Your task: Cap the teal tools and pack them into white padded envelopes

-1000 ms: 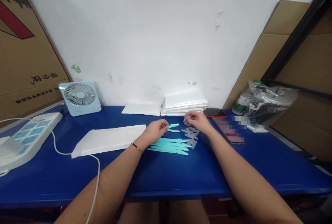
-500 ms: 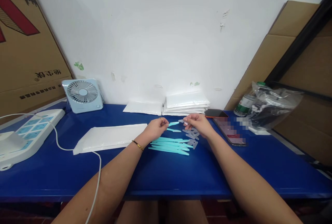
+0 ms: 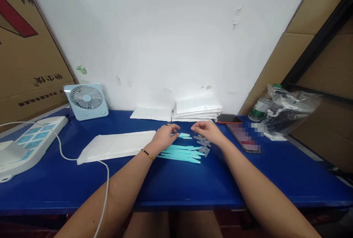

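Note:
My left hand (image 3: 166,135) is over the left ends of two turquoise eyebrow razors (image 3: 186,135), its thumb and forefinger apart. I see nothing held in it. Across a small gap, my right hand (image 3: 207,131) has its thumb and fingertips drawn together, with nothing visible between them. Small clear plastic blade caps (image 3: 203,141) lie loosely just below its fingers. Nearer to me, several more turquoise razors (image 3: 180,154) lie side by side, their right ends close to a few caps. My left wrist and forearm hide part of their left ends.
A white padded mailer (image 3: 116,146) lies left of my hand. More mailers (image 3: 198,106) are stacked by the wall. A blue fan (image 3: 87,102), power strip (image 3: 33,142) and white cable (image 3: 107,183) are left; phones (image 3: 244,138), a bottle (image 3: 259,109) and bagged item (image 3: 289,113) are right.
My left hand has loosened its pinch on a razor, which now lies beside another on the table. The clear cap no longer shows in my right fingers.

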Action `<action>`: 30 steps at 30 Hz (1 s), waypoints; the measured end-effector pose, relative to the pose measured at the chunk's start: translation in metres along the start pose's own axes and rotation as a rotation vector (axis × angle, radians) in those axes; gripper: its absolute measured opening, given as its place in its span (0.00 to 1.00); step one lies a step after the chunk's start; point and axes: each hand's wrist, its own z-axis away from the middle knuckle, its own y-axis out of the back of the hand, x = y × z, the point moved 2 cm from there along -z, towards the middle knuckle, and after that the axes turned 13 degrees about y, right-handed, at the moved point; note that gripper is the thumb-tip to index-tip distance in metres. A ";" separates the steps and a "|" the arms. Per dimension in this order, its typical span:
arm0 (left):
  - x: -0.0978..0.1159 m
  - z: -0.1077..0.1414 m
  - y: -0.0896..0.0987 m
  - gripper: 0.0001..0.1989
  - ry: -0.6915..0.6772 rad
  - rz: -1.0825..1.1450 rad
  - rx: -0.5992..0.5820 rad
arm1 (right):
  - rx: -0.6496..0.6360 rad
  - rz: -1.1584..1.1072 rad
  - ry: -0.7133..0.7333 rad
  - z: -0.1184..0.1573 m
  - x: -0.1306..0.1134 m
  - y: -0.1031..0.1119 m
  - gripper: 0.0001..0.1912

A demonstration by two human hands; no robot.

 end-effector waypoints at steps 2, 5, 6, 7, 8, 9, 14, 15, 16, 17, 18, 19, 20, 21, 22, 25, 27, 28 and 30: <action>0.002 0.004 0.003 0.14 -0.041 -0.059 0.001 | -0.021 0.205 0.041 0.003 0.003 0.011 0.15; 0.009 0.011 0.004 0.13 -0.138 -0.129 -0.144 | -0.149 0.390 0.083 0.006 0.004 0.015 0.11; 0.011 0.012 0.003 0.12 -0.164 -0.151 -0.194 | -0.186 0.437 0.094 0.007 0.004 0.014 0.10; 0.012 0.014 0.002 0.11 -0.177 -0.172 -0.230 | -0.214 0.485 0.105 0.007 0.003 0.012 0.08; 0.013 0.014 0.001 0.10 -0.177 -0.188 -0.253 | -0.235 0.533 0.114 0.007 0.002 0.010 0.06; 0.014 0.015 0.000 0.09 -0.167 -0.198 -0.266 | -0.249 0.575 0.120 0.007 0.001 0.008 0.05; 0.013 0.012 -0.001 0.09 -0.126 -0.190 -0.233 | -0.286 0.715 0.130 0.006 -0.004 0.004 0.06; 0.012 0.012 -0.001 0.09 -0.127 -0.186 -0.225 | -0.292 0.730 0.129 0.006 -0.005 0.003 0.06; 0.012 0.012 -0.001 0.09 -0.129 -0.182 -0.220 | -0.298 0.744 0.126 0.005 -0.006 0.003 0.06; 0.013 0.012 0.000 0.09 -0.135 -0.179 -0.218 | -0.303 0.756 0.122 0.005 -0.007 0.002 0.06; 0.013 0.013 0.000 0.10 -0.144 -0.179 -0.221 | -0.306 0.768 0.115 0.005 -0.007 0.001 0.06; 0.014 0.013 0.000 0.10 -0.156 -0.182 -0.222 | -0.308 0.779 0.107 0.005 -0.008 0.000 0.06; 0.014 0.013 0.000 0.09 -0.168 -0.189 -0.219 | -0.309 0.789 0.098 0.004 -0.009 -0.001 0.06; 0.015 0.013 -0.001 0.08 -0.179 -0.202 -0.212 | -0.310 0.797 0.089 0.004 -0.009 -0.002 0.06; 0.015 0.013 -0.001 0.07 -0.185 -0.217 -0.205 | -0.311 0.802 0.081 0.004 -0.009 -0.003 0.06; 0.015 0.012 -0.001 0.07 -0.180 -0.256 -0.167 | -0.317 0.810 0.073 0.005 -0.008 -0.002 0.06; 0.014 0.012 0.000 0.08 -0.169 -0.267 -0.146 | -0.327 0.809 0.074 0.007 -0.007 0.000 0.07; 0.013 0.012 0.001 0.08 -0.161 -0.267 -0.136 | -0.334 0.807 0.074 0.007 -0.006 0.001 0.07; 0.012 0.011 0.003 0.08 -0.136 -0.262 -0.117 | -0.349 0.803 0.070 0.008 -0.004 0.004 0.07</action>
